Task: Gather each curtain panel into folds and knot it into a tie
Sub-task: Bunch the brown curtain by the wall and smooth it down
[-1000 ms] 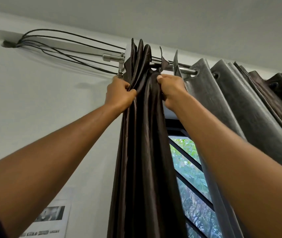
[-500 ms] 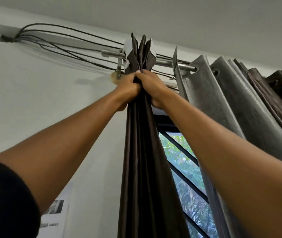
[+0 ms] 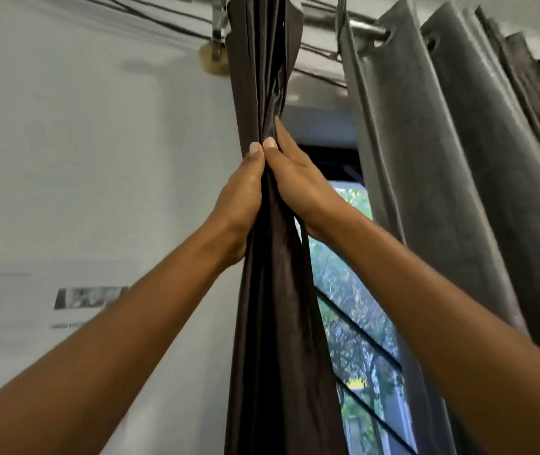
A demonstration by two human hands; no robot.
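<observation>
Below the rod (image 3: 360, 26), the left hand (image 3: 240, 198) and right hand (image 3: 298, 185) squeeze the bunched curtain (image 3: 275, 290); it looks soft, light and slippery, so grip round the whole bunch.

Left hand (image 3: 240, 198): slid down from just under the rod (image 3: 364, 26) to well below it, gripping the curtain (image 3: 272, 323).
Right hand (image 3: 298, 182): dropped likewise, now close against the left hand, thumbs touching.
Curtain: folds spread below the rod a second ago, now squeezed into one tight bundle.
</observation>
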